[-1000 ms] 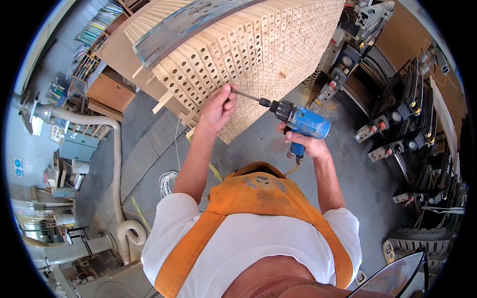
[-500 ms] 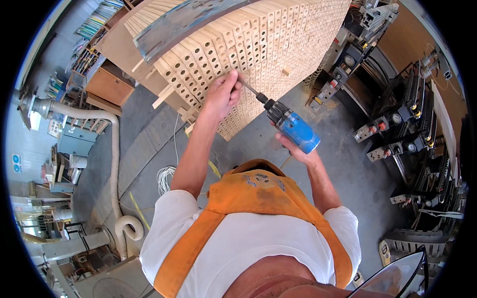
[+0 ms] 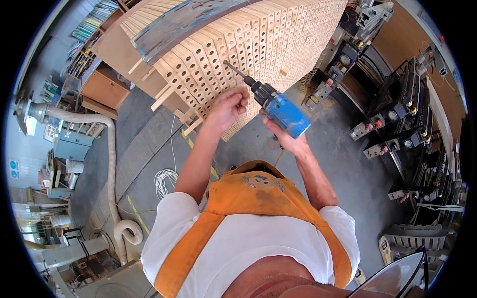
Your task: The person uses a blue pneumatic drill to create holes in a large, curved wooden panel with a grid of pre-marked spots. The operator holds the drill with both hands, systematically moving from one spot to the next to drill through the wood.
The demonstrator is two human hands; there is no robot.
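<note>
My right hand grips a blue and black power drill from below. The drill's long thin bit points up and left, its tip at a hole in the stacked wooden strips. Rows of round holes cover the face of this stack, and several holes toward its left look dark-rimmed. Just below the bit, my left hand is closed with the fingers curled together, close to the stack's lower part. Whatever those fingers may hold is hidden.
A worn blue-grey board lies on top of the stack. Wood offcuts stick out at its lower left. A coiled white cable and a ribbed hose lie left. Black clamping machinery stands at the right.
My left hand has come away from the bit, down and slightly right. The drill has shifted left, with its bit tip now at the stack's face.
</note>
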